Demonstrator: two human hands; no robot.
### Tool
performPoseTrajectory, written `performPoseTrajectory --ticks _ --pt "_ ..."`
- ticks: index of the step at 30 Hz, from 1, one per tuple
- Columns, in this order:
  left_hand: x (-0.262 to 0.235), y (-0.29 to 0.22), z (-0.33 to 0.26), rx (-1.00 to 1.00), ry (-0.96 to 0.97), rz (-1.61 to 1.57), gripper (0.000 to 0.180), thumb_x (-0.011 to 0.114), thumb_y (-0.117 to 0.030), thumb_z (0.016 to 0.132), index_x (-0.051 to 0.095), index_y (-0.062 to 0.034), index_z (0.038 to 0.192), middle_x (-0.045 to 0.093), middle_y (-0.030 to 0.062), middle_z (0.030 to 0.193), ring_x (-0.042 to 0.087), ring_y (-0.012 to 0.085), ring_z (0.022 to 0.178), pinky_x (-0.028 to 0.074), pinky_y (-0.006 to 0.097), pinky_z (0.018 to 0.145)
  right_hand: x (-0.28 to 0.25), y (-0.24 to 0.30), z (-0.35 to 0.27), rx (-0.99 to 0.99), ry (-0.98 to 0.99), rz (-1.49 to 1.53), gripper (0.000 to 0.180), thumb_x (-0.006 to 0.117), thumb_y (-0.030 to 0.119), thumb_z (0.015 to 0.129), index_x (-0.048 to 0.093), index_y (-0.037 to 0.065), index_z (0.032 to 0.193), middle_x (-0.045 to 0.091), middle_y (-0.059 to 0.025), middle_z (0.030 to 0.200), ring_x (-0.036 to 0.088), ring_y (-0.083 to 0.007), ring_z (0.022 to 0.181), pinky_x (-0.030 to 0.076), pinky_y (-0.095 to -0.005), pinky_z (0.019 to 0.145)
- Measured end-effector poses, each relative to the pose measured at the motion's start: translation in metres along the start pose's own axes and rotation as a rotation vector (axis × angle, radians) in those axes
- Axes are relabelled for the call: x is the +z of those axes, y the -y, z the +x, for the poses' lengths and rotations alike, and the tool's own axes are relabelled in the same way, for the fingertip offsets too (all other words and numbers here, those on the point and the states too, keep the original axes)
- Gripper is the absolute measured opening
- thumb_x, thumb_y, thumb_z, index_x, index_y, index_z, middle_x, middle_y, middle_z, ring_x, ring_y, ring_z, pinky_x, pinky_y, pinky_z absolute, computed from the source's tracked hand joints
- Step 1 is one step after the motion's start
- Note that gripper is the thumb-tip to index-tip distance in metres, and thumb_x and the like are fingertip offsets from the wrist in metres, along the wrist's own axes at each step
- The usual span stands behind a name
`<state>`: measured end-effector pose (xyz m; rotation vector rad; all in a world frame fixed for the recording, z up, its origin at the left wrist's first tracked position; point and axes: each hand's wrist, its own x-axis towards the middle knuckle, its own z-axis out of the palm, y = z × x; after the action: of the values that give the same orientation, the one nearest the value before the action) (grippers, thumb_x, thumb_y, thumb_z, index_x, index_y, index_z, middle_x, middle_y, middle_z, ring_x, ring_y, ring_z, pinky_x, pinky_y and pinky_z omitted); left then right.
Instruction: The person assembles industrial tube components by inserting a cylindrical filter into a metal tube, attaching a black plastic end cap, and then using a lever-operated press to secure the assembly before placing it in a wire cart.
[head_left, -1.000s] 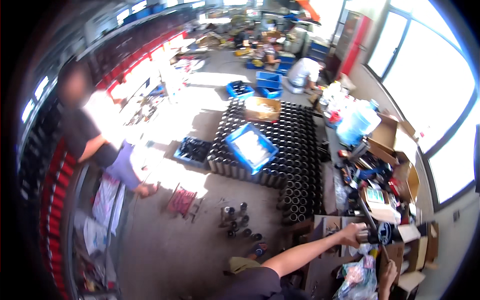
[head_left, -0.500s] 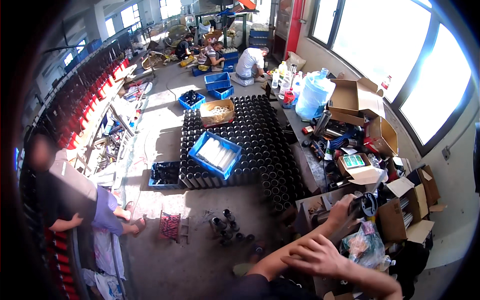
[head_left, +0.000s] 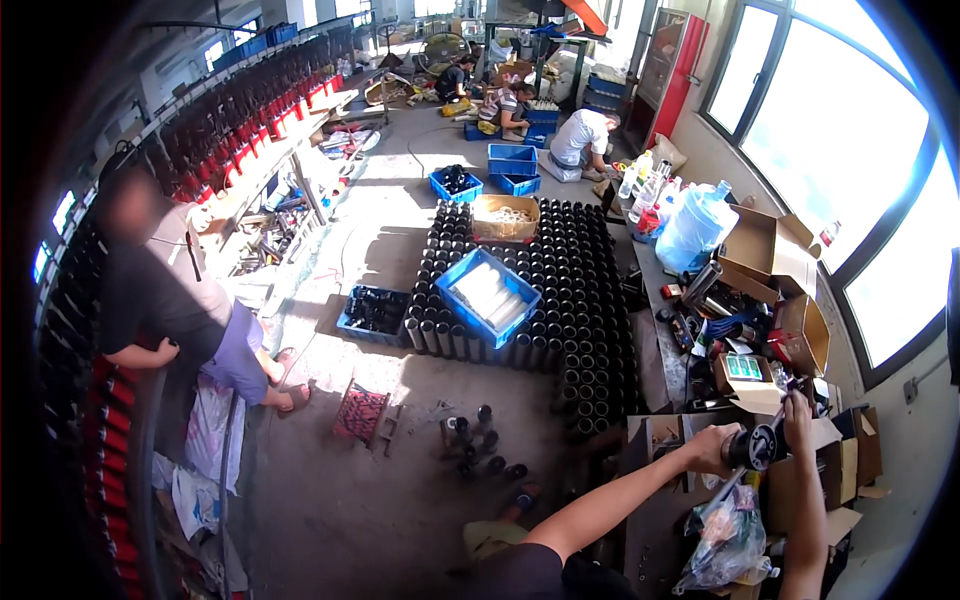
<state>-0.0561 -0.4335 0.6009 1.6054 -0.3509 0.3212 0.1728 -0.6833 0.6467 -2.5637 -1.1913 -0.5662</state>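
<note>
As the left hand (head_left: pixel 712 448) grips a black cylinder (head_left: pixel 742 450) just beyond the clear plastic bag (head_left: pixel 728 548) and the right hand (head_left: pixel 797 424) holds a rod (head_left: pixel 729 487) across its end, I judge this piece unfinished, the standing tubes (head_left: pixel 570 320) farther beyond the bag being of undetermined status.

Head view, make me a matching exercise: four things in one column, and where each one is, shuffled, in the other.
1. Left hand
2. Right hand
3. Blue crate of white tubes
4. Blue crate of black parts

A. On the floor
B. At the upper end of the grey bar
C. On upright black tubes
D. Gripping the black cylinder

Pairs: 1-D, 2-B, 3-C, 4-A
</note>
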Motion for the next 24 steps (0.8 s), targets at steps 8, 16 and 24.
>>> performPoseTrajectory --ticks 8,16,24 --pt "-0.009 0.000 -0.004 -0.055 0.088 -0.184 0.067 0.088 -0.021 0.054 0.062 -0.0040 0.113 0.070 0.0118 0.109 0.066 0.0238 0.099 0.051 0.038 0.090 -0.104 0.213 -0.270 0.479 0.013 -0.070 0.054 0.075 0.020 0.086 0.054 -0.002 0.130 0.058 -0.0248 0.111 0.055 -0.0460 0.105 0.043 -0.0506 0.094" --pt "0.006 0.007 -0.006 -0.137 -0.074 0.011 0.064 0.086 -0.018 0.063 0.055 -0.0077 0.117 0.068 0.0164 0.100 0.068 0.0331 0.094 0.053 0.040 0.083 -0.149 0.355 -0.217 -0.009 0.326 0.272 0.053 0.081 0.014 0.069 0.065 0.017 0.120 0.053 -0.0109 0.107 0.055 -0.0316 0.100 0.045 -0.0455 0.091" --pt "0.012 0.004 -0.006 -0.143 -0.100 -0.108 0.073 0.092 -0.017 0.059 0.055 -0.0078 0.120 0.070 0.0182 0.104 0.069 0.0371 0.104 0.053 0.042 0.090 -0.099 0.421 0.039 -1.069 0.118 0.195 0.050 0.068 0.019 0.079 0.067 0.023 0.129 0.061 -0.0007 0.124 0.058 -0.0180 0.116 0.047 -0.0365 0.095"
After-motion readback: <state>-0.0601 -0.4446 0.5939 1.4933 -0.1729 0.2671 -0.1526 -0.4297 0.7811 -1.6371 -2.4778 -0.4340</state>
